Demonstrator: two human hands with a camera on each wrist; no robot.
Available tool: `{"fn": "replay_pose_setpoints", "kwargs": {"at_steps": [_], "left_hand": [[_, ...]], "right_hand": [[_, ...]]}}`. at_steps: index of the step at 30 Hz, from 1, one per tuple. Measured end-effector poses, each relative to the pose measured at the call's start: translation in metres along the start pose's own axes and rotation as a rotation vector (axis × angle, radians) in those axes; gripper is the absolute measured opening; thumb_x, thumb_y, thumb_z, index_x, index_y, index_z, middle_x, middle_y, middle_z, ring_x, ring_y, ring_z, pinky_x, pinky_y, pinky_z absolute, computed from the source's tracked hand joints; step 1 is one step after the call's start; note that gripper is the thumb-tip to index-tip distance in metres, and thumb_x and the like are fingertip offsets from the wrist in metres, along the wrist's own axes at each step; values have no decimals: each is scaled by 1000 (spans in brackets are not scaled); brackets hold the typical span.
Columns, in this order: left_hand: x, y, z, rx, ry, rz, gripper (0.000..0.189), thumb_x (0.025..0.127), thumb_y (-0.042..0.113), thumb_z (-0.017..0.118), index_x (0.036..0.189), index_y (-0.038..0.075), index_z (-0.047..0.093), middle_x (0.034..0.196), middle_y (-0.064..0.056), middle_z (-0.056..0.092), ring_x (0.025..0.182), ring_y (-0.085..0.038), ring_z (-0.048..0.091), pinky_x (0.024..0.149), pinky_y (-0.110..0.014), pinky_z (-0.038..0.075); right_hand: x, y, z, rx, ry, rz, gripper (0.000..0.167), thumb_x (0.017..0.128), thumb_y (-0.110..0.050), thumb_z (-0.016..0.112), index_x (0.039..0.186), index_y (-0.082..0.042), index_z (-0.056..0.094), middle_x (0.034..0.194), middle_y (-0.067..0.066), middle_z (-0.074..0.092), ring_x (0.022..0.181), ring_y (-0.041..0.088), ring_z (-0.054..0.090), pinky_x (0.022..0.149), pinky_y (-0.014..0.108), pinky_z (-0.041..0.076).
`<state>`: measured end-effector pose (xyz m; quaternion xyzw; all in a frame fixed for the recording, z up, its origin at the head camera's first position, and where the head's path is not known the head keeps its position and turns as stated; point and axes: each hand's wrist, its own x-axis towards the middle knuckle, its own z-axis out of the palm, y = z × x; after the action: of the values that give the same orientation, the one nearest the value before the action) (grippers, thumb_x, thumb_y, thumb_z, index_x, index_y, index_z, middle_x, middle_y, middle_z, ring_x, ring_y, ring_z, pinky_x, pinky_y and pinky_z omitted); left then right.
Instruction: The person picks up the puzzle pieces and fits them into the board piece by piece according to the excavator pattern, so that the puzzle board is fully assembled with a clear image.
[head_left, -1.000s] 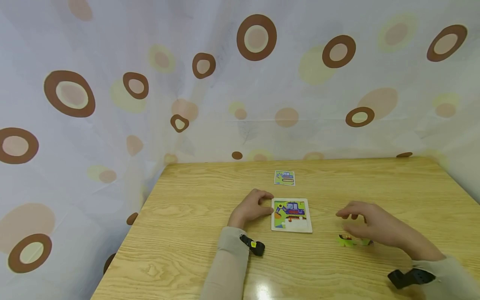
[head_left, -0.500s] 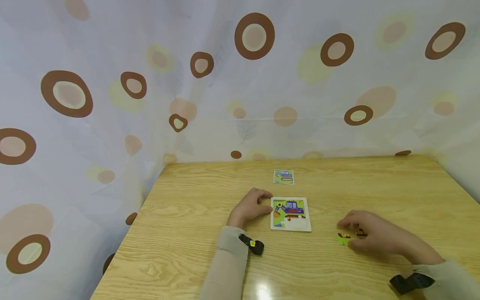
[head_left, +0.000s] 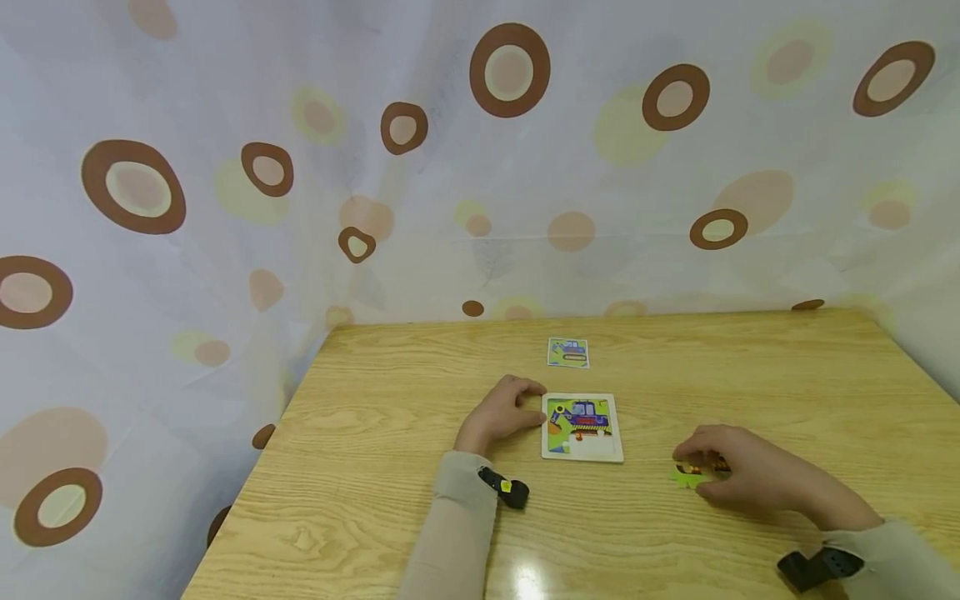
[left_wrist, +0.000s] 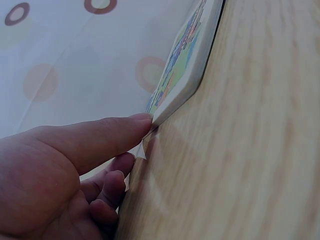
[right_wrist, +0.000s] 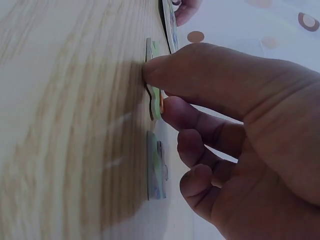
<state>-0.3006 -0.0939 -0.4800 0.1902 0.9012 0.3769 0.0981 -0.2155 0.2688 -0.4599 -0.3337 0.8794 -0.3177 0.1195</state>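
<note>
A square jigsaw puzzle board [head_left: 592, 452] with a white border lies on the table, showing a blue excavator. Its lower right part is bare white. My left hand [head_left: 501, 415] holds the board at its left side, thumb on the edge and index finger by the upper corner. Off to the right, my right hand [head_left: 757, 468] pinches a green puzzle piece [head_left: 688, 478] between thumb and index finger, low over the wood. Just beyond it in the right wrist view lies another puzzle piece [right_wrist: 157, 172], under the curled fingers; the hand partly covers both from above.
A small picture card [head_left: 568, 352] with the same excavator lies behind the board. The wooden table [head_left: 375, 417] ends at a pale curtain [head_left: 420, 283] with brown rings at the back and left. Wood surface lies between the board and my right hand.
My right hand has lowered onto the pieces, its thumb and index finger closing on the green one. My left hand stays at the board's edge.
</note>
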Motion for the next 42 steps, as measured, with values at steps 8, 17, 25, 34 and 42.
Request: {"fn": "replay_pose_setpoints", "kwargs": {"at_steps": [8,17,25,34,42], "left_hand": [[0,-1,1,4,-8,-1,40,90,22,75,128,15,66,102,0,49,90,-14,43,78,-28,39],[0,-1,1,1,-18,0,40,91,22,73,130,14,65,105,0,49,91,-14,43,78,-28,39],[0,-2,1,2,-3,-5,40,90,22,75,128,15,66,105,-1,50,91,-14,43,79,-28,39],[1,-1,0,-7,-8,-9,39,90,22,74,128,15,66,107,-1,50,92,-14,43,80,-29,39],[2,-2,0,-3,-6,-1,39,90,22,75,127,15,66,106,-1,51,92,-15,43,80,-29,39]], "right_hand": [[4,-4,-2,-14,3,-23,25,87,-14,75,111,-16,70,96,-7,56,77,7,50,63,27,45],[15,-13,-3,-68,70,-30,29,85,-9,75,113,-12,70,98,-10,58,84,5,53,71,29,49],[34,-28,1,-121,133,-44,32,85,-11,75,116,-12,71,100,-11,59,89,9,56,73,33,49],[55,-38,11,-137,166,-49,32,83,-10,77,115,-9,72,96,-10,60,86,12,57,71,33,48],[73,-47,20,-129,158,-19,30,81,-13,79,110,-9,74,94,-10,61,86,13,57,74,34,48]]}}
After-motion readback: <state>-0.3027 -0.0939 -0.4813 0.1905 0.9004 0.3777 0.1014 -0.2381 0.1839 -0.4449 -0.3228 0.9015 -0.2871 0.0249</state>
